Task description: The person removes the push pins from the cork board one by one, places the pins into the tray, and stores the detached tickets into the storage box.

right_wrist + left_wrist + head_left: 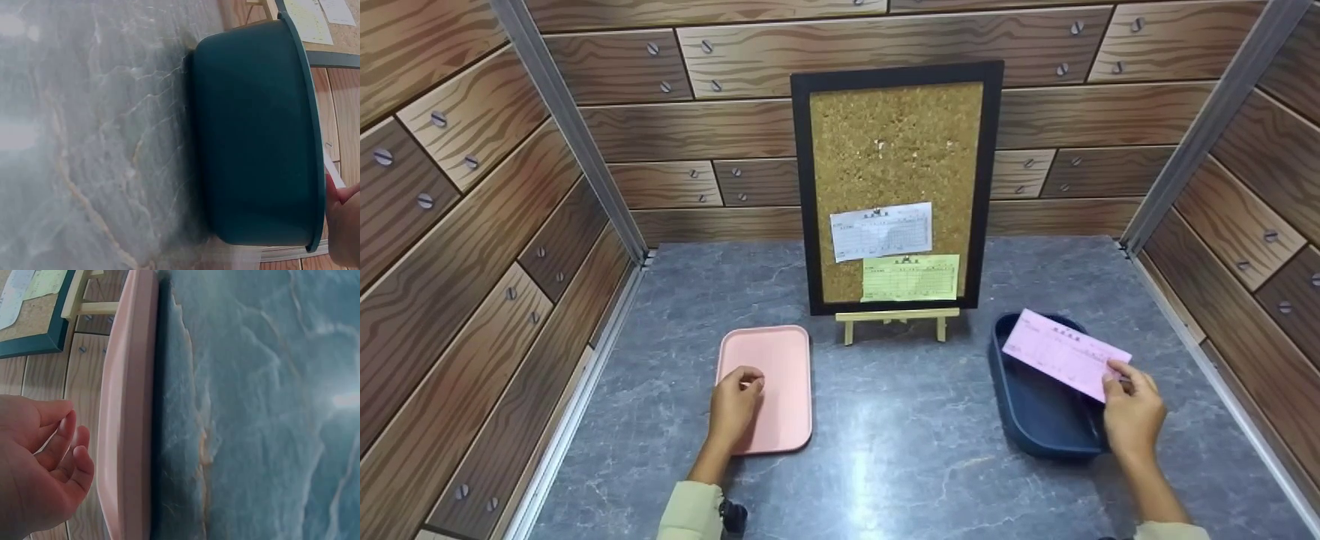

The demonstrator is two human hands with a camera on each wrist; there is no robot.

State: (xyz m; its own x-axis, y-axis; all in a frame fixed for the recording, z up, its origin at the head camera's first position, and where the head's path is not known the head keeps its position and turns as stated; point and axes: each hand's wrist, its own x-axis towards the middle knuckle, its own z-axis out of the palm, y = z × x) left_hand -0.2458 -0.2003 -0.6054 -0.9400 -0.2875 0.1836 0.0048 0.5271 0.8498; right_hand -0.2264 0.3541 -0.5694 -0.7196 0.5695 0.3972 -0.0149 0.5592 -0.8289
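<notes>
My right hand (1136,412) pinches a pink printed slip (1065,352) by its right end, over the dark blue bin (1009,405). In the right wrist view, the bin's wall (259,135) hides most of the slip, and only a thin edge shows beside the fingers. Over the left side of a shallow pink tray (787,397) is my left hand (733,409). Its thumb and index fingertips meet in the left wrist view, the other fingers curled, and nothing can be seen between them.
Behind the tray and bin, a black-framed cork board (896,172) stands on a small wooden easel (896,315). A white slip (883,232) and a yellow-green slip (911,279) are fastened to it. Wood-patterned panels (735,127) enclose the grey marbled table (900,420).
</notes>
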